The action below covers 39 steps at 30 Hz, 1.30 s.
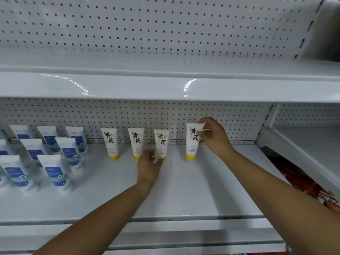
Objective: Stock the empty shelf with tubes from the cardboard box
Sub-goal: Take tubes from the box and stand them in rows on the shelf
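rightmost tube [192, 142] is pinched near its top by right hand [213, 137] | left hand [148, 166] is curled at third tube [161, 142] base, grip cannot be told

The white shelf [184, 192] in front of me has a pegboard back [165, 116] and a raised front lip [165, 220]. On its left part blue-and-white tubes [67, 153] stand caps down in staggered rows from the back toward me, blurred at the far left. To their right, along the back, four white yellow-capped tubes stand cap down in a row, none touching: first tube [110, 142], second tube [136, 142], third tube [161, 141], then fourth tube [192, 142] after a wider gap.
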{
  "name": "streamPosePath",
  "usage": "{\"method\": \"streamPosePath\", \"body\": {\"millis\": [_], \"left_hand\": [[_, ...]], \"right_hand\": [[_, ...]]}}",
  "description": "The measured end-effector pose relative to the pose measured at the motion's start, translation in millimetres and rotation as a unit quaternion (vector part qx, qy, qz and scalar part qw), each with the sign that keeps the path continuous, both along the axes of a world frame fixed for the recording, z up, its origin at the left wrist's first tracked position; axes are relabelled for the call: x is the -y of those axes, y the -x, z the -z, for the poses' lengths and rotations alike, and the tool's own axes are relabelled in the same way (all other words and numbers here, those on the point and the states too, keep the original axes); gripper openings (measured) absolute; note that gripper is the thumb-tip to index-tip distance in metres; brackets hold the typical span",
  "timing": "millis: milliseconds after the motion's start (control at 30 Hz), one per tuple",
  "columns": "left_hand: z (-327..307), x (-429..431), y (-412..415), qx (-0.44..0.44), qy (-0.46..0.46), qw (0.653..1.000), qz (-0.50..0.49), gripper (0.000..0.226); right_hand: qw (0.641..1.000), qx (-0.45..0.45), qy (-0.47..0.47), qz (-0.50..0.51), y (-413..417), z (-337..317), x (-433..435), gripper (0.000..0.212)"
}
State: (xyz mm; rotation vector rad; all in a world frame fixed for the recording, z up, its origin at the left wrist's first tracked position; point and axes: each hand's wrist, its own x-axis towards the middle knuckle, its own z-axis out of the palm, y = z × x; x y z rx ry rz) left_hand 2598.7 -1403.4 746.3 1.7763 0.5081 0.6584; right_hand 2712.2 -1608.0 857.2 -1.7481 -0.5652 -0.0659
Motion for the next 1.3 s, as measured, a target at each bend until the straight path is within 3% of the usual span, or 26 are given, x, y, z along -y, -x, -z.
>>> {"method": "streamPosePath", "body": {"millis": [100,333,500,833,1033,1300], "left_hand": [[-10.2,19.5,1.6,0.023,0.006,0.999,0.037,0.036],[-30.2,70.4,-24.2,0.043,0.042,0.992,0.107,0.056],[-29.6,73.9,-46.9,0.042,0.055,0.993,0.097,0.041],[-18.4,65.4,-63.9,0.021,0.038,0.993,0.113,0.042],[-13.5,61.5,-74.4,0.005,0.034,0.993,0.109,0.042],[-9.1,59.4,-82.9,-0.014,0.018,0.994,0.107,0.039]], "right_hand": [[1.000,0.005,0.010,-0.001,-0.8,-1.3,1.1,0.035],[1.000,-0.008,0.007,-0.015,3.1,3.2,-9.6,0.036],[1.000,-0.003,0.025,-0.003,-2.4,9.1,-11.4,0.037],[0.996,0.026,0.079,0.014,-14.8,22.3,-16.8,0.045],[0.995,0.031,0.093,0.017,-19.9,24.4,-21.5,0.033],[0.994,0.031,0.101,0.014,-27.9,29.0,-23.0,0.032]]}}
